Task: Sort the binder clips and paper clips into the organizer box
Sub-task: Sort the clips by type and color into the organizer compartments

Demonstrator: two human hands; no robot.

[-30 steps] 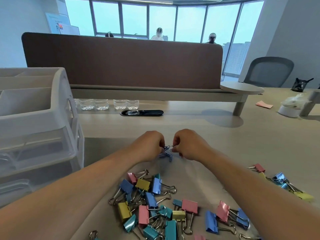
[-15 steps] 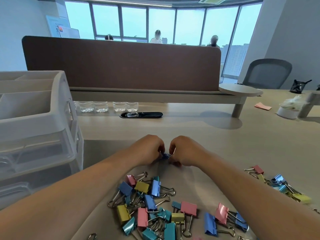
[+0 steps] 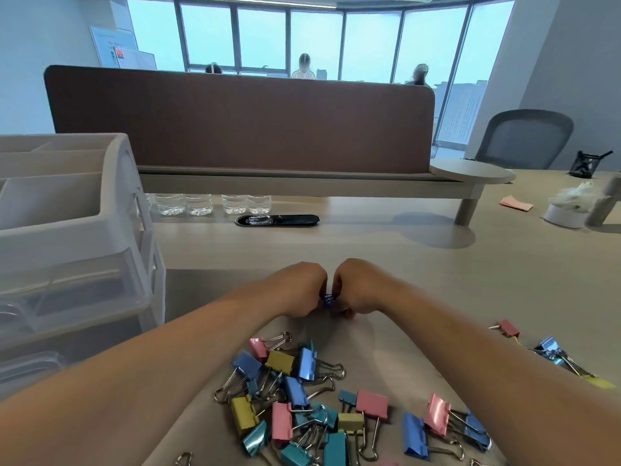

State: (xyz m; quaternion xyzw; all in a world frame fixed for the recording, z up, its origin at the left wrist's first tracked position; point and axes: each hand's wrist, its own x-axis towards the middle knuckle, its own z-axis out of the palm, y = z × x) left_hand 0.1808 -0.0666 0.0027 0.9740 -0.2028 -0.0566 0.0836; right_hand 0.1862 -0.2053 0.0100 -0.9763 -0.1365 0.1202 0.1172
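Left hand: Your left hand (image 3: pixel 298 290) is curled up, knuckles on top, low over the pale wooden worktop (image 3: pixel 437 280). Its fingertips pinch a small blue clip (image 3: pixel 328 298).
Right hand: Your right hand (image 3: pixel 362 288) is curled the same way, just beside the left one. It pinches the same clip from the other side.
Small blue clip: It sits between both hands, too small to tell which kind.
Big pile: Pink, blue, yellow and teal binder clips (image 3: pixel 302 398) lie on the worktop, nearer you than your hands.
Box: The pale plastic organizer box with clear drawers (image 3: pixel 67 237) stands at the left, well apart from your hands.
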